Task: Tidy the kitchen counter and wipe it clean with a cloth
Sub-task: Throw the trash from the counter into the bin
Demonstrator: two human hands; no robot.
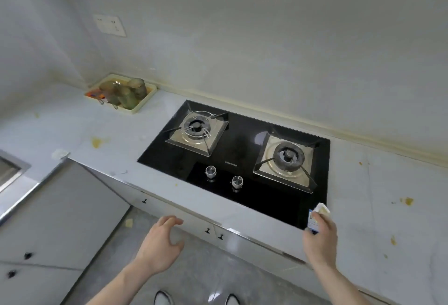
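One black hob [242, 149] sits in the table [72, 130], carrying two burners — one at ten o'clock [197, 132], one at two o'clock [287, 159] — and two knobs [211, 171] [237, 181]. One tray [143, 104] stands far off at ten o'clock. Yellow stains on the table: at least five, such as one at nine o'clock [96, 142] and one at three o'clock [407, 201]. One wall socket plate [110, 25]. Two hands: the left [161, 244] and the right [320, 239], which holds one small packet [316, 215]. Two shoes [163, 298] [232, 300] at six o'clock.
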